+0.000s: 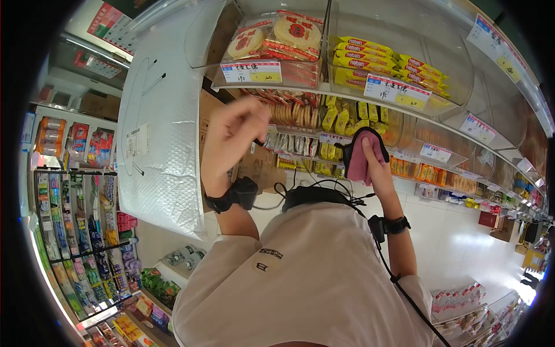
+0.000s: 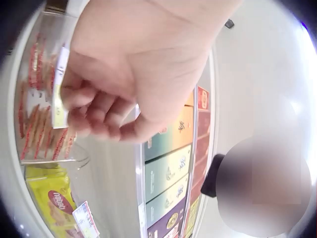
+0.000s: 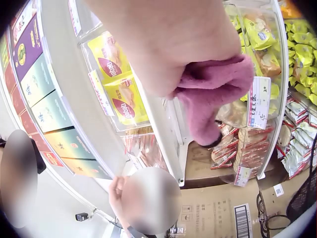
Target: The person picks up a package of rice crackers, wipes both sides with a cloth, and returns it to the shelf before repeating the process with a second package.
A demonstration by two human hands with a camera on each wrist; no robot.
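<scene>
My left hand [image 1: 231, 141] is raised before the left end of the shelves, fingers loosely bent. From the left wrist view, this hand [image 2: 138, 64] overlaps a price label [image 2: 60, 89] on a bin of red-wrapped crackers [image 2: 42, 131]; nothing shows in its fingers, and contact with the label is unclear. A pink cloth with black edging [image 1: 359, 159] is gripped in my right hand [image 1: 378, 173], thumb across it, in front of the lower shelves. In the right wrist view the cloth [image 3: 218, 89] hangs folded below the right hand [image 3: 173, 44].
Clear bins hold round crackers [image 1: 298, 32] and yellow nabati packs [image 1: 364, 55]. A large silver-white padded sheet [image 1: 162, 115] stands left of my left hand. A cardboard box [image 3: 213, 208] lies beneath the shelves. Black cables [image 1: 341, 188] hang at my waist; another display rack [image 1: 75, 231] is at far left.
</scene>
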